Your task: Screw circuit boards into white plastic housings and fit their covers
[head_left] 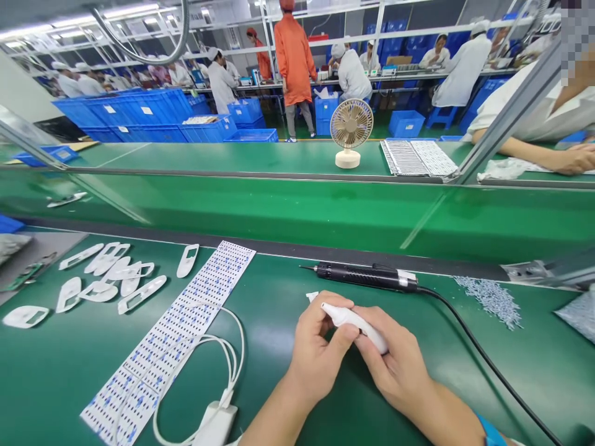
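Observation:
Both hands are closed around a white tapered plastic casing [357, 323], held above the green bench with its narrow tip pointing up and left. My left hand [316, 350] pinches the tip end between thumb and fingers. Around the wider end wraps my right hand [397, 353], thumb underneath. Just behind my left fingers, a small white piece [312, 297] lies on the bench, partly hidden. Beyond the hands rests a black electric screwdriver [367, 276], bit toward the left, its cord curving down to the right. Several white shell parts [111, 272] with window cutouts lie at the left.
A dotted white-and-blue sheet [186, 322] lies left of my hands, with a white cable [232, 341] and adapter [216, 424]. Screws [493, 300] are heaped at the right. Behind a low green partition [279, 204] stand a fan [348, 133] and a co-worker's arms.

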### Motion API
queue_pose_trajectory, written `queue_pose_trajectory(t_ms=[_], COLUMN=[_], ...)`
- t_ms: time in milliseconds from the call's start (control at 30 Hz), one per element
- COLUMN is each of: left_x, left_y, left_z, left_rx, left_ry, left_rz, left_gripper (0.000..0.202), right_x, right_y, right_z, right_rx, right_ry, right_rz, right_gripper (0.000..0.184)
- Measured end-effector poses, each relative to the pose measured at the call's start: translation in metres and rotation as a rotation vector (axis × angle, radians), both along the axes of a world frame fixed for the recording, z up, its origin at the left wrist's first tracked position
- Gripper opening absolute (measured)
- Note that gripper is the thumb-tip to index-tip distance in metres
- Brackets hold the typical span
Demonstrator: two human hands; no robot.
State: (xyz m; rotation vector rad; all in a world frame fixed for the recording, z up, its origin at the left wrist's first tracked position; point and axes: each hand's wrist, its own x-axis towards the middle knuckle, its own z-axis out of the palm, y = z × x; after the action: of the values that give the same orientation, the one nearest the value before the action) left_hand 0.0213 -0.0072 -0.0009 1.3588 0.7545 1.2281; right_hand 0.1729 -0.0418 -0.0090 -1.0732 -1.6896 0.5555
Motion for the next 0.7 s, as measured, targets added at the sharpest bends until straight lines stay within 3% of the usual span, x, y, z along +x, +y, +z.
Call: queue_pose_trajectory(t_ms=[267, 400, 700], left_x=[0.000, -0.001, -0.005], left_y=[-0.006, -0.006, -0.008], left_z=[-0.002, -0.003, -0.008], left_rx=[-0.087, -0.083, -0.137], left_ry=[-0.004, 0.018, 0.000], left_rz=[-0.019, -0.012, 0.006], left_gripper=[0.027, 0.032, 0.039], right_x=[0.000, -0.001, -0.002], right_y=[-0.003, -0.002, 0.000], right_z=[-0.010, -0.012, -0.011], right_rx=[0.082, 0.092, 0.123], right_ry=[-0.080, -0.072, -0.029], right_rz=[-0.070, -0.028, 0.039], right_gripper=[0.045, 0.052, 0.039])
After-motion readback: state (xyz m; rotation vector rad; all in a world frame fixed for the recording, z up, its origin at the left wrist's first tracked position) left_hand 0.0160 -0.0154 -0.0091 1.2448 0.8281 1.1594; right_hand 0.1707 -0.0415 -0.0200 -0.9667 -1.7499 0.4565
